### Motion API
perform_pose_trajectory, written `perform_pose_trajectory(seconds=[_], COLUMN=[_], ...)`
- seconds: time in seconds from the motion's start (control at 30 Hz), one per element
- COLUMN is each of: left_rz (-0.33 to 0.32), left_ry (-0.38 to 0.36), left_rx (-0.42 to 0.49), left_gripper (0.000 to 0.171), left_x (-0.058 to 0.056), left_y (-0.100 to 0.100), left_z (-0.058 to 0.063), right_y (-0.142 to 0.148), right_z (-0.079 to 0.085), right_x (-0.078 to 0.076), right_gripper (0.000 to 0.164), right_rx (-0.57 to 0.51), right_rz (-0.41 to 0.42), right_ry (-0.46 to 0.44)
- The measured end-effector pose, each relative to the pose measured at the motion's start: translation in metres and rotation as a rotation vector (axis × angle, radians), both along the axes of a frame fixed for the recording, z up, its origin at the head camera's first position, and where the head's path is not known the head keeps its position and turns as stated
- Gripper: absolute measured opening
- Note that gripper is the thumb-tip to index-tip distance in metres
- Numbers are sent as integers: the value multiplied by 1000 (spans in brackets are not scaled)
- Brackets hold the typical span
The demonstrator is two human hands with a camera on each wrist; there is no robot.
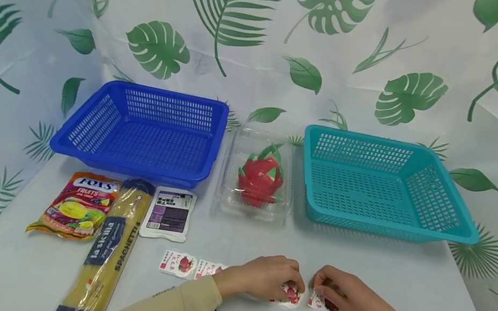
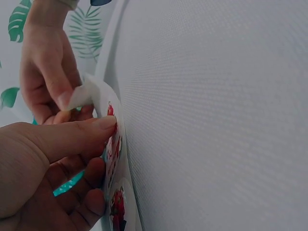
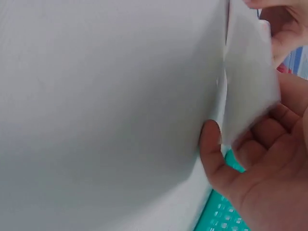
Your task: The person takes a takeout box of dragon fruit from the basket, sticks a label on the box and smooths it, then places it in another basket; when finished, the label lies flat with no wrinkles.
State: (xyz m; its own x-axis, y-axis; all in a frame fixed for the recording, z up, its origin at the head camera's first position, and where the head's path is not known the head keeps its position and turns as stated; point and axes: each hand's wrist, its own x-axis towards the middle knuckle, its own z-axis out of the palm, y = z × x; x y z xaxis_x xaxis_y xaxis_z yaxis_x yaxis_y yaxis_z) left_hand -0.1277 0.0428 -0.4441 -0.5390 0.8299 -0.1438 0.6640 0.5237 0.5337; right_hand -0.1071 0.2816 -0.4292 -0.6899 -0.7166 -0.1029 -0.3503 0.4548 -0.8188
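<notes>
A strip of white stickers (image 1: 178, 265) printed with red dragon fruit runs across the front of the table. My left hand (image 1: 265, 277) pinches the strip near its right part, thumb on the printed face in the left wrist view. Close beside it, my right hand (image 1: 355, 302) pinches the strip's right end between thumb and fingers. There the white paper (image 3: 250, 72) stands bent up from the table in the right wrist view. Behind the hands, a red dragon fruit (image 1: 258, 181) with green tips sits inside a clear plastic box (image 1: 226, 203).
A blue basket (image 1: 130, 166) stands at the back left, a teal basket (image 1: 379, 226) at the back right. On the left lie a candy bag (image 1: 76, 207), a spaghetti pack (image 1: 109, 250) and a white-and-purple pouch (image 1: 168, 214). A leaf-patterned curtain (image 1: 250, 85) hangs behind.
</notes>
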Motion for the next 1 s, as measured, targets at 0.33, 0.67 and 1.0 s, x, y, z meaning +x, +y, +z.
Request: perform_pose_trajectory(seconds=[0.33,0.67,1.0], left_rz=[0,-2,177], left_ry=[-3,-16,-230], left_rx=[-5,2,370], left_gripper=[27,25,29], left_x=[-1,-1,-12], left_y=[2,1,-4], left_z=[0,4,19], right_y=[3,-17,-39], right_z=[10,38,54], right_x=[-9,-18,-23], right_gripper=[7,37,45], right_rx=[3,-11,-37], right_rz=[-258,-547,-711], right_ry=[54,49,168])
